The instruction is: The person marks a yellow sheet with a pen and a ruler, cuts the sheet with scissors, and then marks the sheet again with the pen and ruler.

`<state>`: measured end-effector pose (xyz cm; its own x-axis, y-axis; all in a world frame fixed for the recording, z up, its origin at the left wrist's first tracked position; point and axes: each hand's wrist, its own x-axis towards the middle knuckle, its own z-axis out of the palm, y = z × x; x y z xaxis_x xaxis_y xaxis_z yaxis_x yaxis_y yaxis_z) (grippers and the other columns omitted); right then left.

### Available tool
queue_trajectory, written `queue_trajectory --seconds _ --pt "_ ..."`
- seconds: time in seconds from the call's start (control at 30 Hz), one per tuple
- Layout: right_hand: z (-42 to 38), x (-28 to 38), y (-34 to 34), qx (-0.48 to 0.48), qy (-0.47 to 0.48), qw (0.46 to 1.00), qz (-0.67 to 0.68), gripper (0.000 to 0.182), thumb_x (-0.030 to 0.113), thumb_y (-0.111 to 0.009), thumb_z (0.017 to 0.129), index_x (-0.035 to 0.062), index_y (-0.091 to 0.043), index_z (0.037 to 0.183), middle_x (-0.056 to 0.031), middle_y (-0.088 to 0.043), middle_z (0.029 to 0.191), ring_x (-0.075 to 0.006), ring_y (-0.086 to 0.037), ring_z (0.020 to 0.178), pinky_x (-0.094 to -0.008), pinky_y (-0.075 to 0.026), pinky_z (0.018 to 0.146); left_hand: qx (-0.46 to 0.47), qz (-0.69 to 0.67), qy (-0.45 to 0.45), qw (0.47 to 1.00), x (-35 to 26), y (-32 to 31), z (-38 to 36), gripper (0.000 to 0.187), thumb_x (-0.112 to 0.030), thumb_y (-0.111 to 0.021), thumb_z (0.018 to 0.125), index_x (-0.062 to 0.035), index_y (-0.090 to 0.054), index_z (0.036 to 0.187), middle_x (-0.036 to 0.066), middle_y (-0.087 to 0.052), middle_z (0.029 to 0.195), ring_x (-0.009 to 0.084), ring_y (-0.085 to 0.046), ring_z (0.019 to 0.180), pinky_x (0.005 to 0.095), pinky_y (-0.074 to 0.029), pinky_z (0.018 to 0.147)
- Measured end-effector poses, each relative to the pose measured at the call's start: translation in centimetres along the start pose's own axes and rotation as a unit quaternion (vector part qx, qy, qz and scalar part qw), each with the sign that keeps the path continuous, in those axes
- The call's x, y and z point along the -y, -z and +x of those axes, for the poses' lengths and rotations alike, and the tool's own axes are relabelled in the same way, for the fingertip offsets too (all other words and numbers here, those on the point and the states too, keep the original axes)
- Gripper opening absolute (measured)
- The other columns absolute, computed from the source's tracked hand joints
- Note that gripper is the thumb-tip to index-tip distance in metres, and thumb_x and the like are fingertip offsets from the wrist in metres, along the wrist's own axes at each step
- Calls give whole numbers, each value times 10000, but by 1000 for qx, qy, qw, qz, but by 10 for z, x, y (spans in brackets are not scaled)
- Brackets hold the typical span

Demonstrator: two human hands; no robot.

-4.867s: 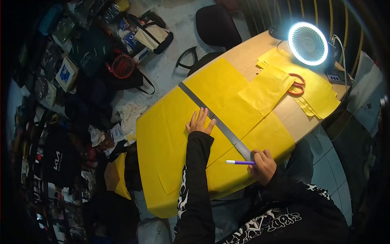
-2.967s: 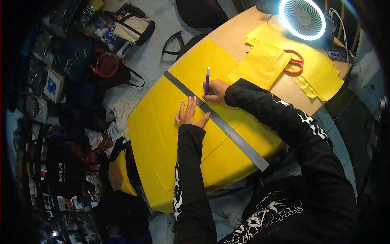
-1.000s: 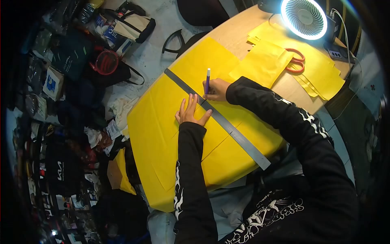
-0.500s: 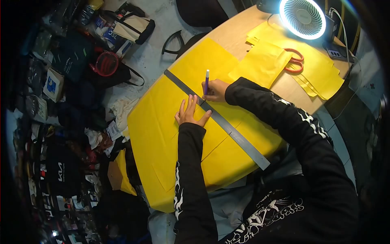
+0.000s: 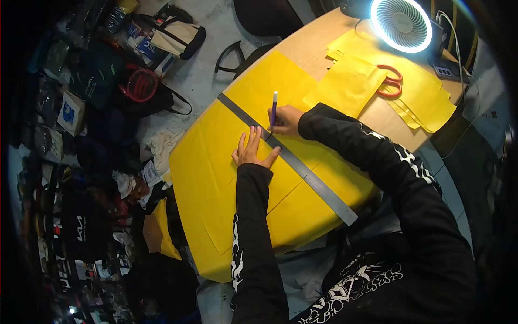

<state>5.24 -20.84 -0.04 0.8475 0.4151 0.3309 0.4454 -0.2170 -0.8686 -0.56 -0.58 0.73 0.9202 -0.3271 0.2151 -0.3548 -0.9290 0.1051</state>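
Note:
A large yellow sheet [image 5: 205,178], creased in places, covers much of the table and hangs over its near edge. Diagonally across it lies a long metal ruler [image 5: 324,191]. My left hand [image 5: 252,151] has its fingers spread, pressing on the ruler and the sheet beside it. Upright in my right hand [image 5: 287,120] is a purple marker pen [image 5: 274,108] with a white end on top. That hand rests just past the ruler's far edge; the pen's lower tip is hidden by my fingers.
Red-handled scissors [image 5: 392,81] lie among folded yellow pieces [image 5: 345,81] at the right. A lit ring fan [image 5: 402,24] and a phone-like device [image 5: 445,70] stand beyond. Bags and clutter [image 5: 102,108] cover the floor at left, near a dark chair [image 5: 267,16].

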Motion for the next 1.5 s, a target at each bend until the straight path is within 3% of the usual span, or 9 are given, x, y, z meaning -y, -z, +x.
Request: queue_trajectory --seconds 0.07,0.17,0.2,0.3,0.37,0.5,0.73,0.93,1.5 --pt "7 -4 -1 -25 -46 990 130 204 166 -669 851 33 -519 815 -75 -613 694 -169 -607 610 -270 -481 586 -4 1 1 1000 0 0 0 776 -573 -625 756 -215 -403 1408 15 -353 1482 236 -262 1378 478 -147 1079" --pt "3 17 25 -43 -58 987 144 202 186 -653 853 15 -545 838 -93 -659 725 -153 -623 570 -275 -496 525 -3 -2 2 1000 -1 3 0 777 -573 -622 759 -205 -405 1408 15 -356 1480 237 -262 1378 477 -146 1082" --pt "-3 28 30 -56 -31 984 166 212 180 -665 843 9 -539 839 -94 -658 723 -163 -626 580 -276 -499 545 3 -3 7 1000 -1 3 1 847 -650 -609 730 -167 -419 1398 30 -369 1471 246 -252 1378 459 -152 1082" --pt "-36 49 37 -9 21 985 171 218 176 -680 824 15 -535 814 -87 -642 702 -159 -616 582 -271 -483 548 -7 -11 3 1000 -2 3 -1 845 -654 -603 731 -163 -424 1395 34 -369 1471 246 -253 1378 457 -145 1085" --pt "-64 52 36 8 19 996 89 206 146 -696 789 29 -530 759 -63 -568 633 -136 -552 571 -262 -438 548 -10 -10 4 1000 -2 2 -1 837 -649 -602 732 -175 -419 1398 28 -363 1475 242 -256 1378 464 -139 1088" --pt "-111 57 32 41 -33 996 77 177 110 -672 822 30 -520 777 -31 -572 679 -88 -537 614 -225 -430 563 3 1 13 1000 -2 3 -1 801 -637 -579 759 -206 -400 1410 15 -341 1487 234 -250 1384 473 -126 1099" --pt "-122 52 27 56 -21 997 43 220 114 -675 818 30 -492 728 -22 -492 562 -93 -467 503 -250 -371 470 15 1 18 1000 -1 2 -1 794 -635 -576 765 -204 -401 1409 16 -340 1488 232 -243 1387 475 -115 1103" --pt "-122 48 25 64 -4 998 28 244 160 -689 788 55 -483 709 -37 -515 547 -141 -510 480 -279 -393 473 10 -4 18 1000 0 1 0 815 -632 -603 745 -194 -409 1405 17 -352 1482 234 -249 1385 472 -127 1096" --pt "-123 50 25 85 -20 995 48 227 138 -676 800 49 -485 715 -32 -490 543 -121 -471 472 -272 -370 468 15 0 22 1000 -2 2 0 808 -627 -600 754 -204 -396 1413 12 -341 1487 230 -247 1385 458 -133 1096"
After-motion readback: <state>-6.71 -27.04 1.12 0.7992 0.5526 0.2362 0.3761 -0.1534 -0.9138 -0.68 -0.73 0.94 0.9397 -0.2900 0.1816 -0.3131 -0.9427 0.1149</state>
